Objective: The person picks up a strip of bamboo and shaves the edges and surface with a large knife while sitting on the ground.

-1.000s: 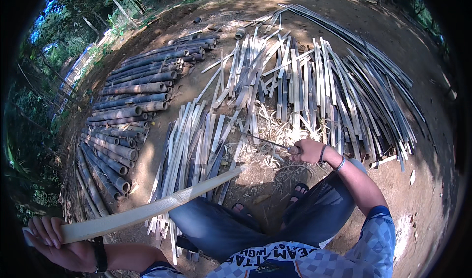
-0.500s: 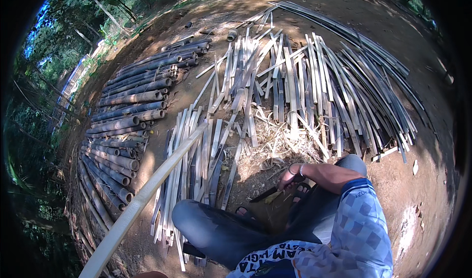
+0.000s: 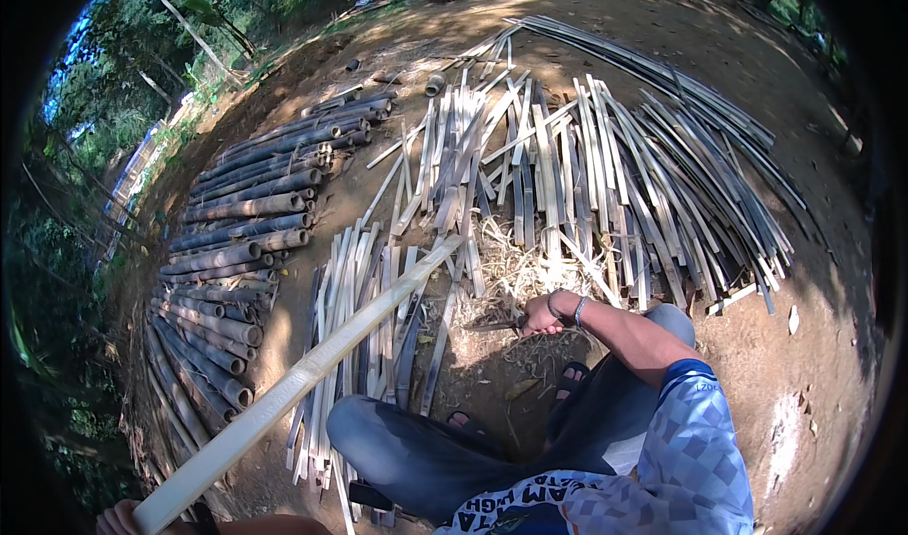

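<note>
My left hand, at the lower left corner, is closed around the near end of a long pale bamboo strip. The strip slants up and to the right, its far end above the ground near the shavings. My right hand grips the handle of a knife in front of my right knee. Its dark blade points left, toward the strip's far end but apart from it. Curled pale bamboo shavings lie on the ground just beyond the knife.
Split bamboo strips fan out ahead, with more long strips behind to the right. Another heap of strips lies left of my legs. Whole bamboo poles are stacked farther left. My bent knees frame the near ground.
The bamboo strip has shifted right and its far end now reaches nearer the shavings. My left hand has come into view. My right hand has raised the knife forward and left.
</note>
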Available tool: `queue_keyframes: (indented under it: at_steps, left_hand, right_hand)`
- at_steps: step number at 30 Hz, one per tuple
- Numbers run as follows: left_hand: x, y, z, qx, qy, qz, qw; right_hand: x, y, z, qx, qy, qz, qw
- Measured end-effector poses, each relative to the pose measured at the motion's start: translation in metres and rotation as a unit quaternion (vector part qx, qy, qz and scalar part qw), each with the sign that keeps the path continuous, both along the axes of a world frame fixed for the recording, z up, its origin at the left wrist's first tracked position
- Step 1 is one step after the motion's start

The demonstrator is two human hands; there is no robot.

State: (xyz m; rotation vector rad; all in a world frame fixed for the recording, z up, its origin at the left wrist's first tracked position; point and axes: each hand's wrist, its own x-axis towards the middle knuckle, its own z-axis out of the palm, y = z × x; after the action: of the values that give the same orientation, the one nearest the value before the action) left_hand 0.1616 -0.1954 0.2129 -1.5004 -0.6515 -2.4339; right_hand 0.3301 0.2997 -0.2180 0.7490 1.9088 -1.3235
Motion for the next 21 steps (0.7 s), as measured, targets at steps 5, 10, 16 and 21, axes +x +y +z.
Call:
queue_keyframes:
  at_steps: [5,10,16,21]
  left_hand:
    - [-0.012,0.011,-0.003,0.032,-0.007,0.03,0.999]
    - [-0.011,0.025,-0.006,0.01,-0.021,0.104,0.994]
    - [-0.002,0.039,-0.013,-0.001,-0.042,0.098,0.994]
    - [-0.004,0.06,-0.027,-0.039,-0.039,0.084,0.995]
  right_hand:
    - [-0.008,-0.055,-0.033,-0.105,0.014,0.051,0.993]
    - [-0.014,-0.037,-0.076,-0.012,0.008,0.116,0.993]
    - [-0.003,0.031,-0.058,0.039,-0.008,0.005,0.999]
    - [0.023,0.011,0.082,0.263,0.016,0.115,0.958]
